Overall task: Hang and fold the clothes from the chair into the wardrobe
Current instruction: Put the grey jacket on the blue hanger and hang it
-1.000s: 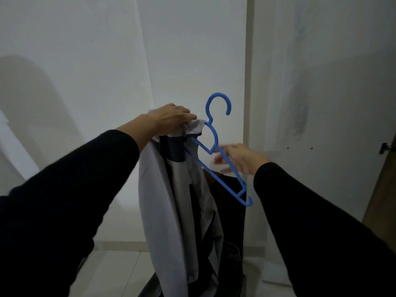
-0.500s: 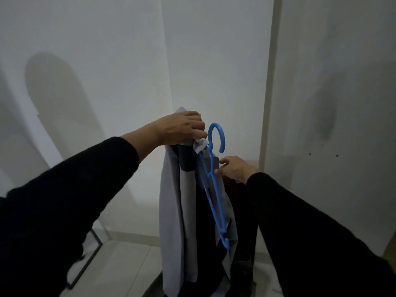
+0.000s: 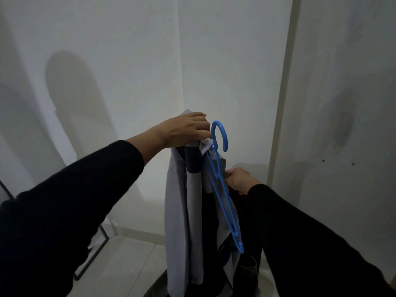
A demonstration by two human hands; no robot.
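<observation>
No brand, label or writing can be read anywhere; the small pale tab of cloth at the garment's top, just beside the hanger's neck, is too dim and small to show any print.

The left hand (image 3: 184, 129) is held out at chest height, its fingers curled down over the top of a grey and dark shirt (image 3: 182, 200), gripping the bunched cloth. The shirt hangs straight down from that grip in long folds, a pale grey panel on the left and dark navy bands in the middle. Its lower end drops out of sight at the bottom edge of the view, where it merges with dark cloth that cannot be made out.

A blue plastic hanger (image 3: 221, 185) lies tilted against the right side of the shirt. Its open hook sits just beside the left hand's fingertips, and its one visible arm slants down and to the right, ending in a notched tip low against the cloth.

The right hand (image 3: 237, 180) is lower and to the right, touching the hanger's arm and the cloth beside it. Its fingers are curled in at the hanger, pinching there, though whether they take plastic, cloth or both cannot be told.

Both arms wear black sleeves (image 3: 70, 202).

Behind is a bare white wall (image 3: 128, 61) with a corner line running up the middle and a pale vertical frame (image 3: 282, 103) at the right. A thin black metal frame (image 3: 100, 249) stands on the pale tiled floor (image 3: 120, 266) at lower left, well apart from the shirt. Open room lies to the left and ahead of the hands.
</observation>
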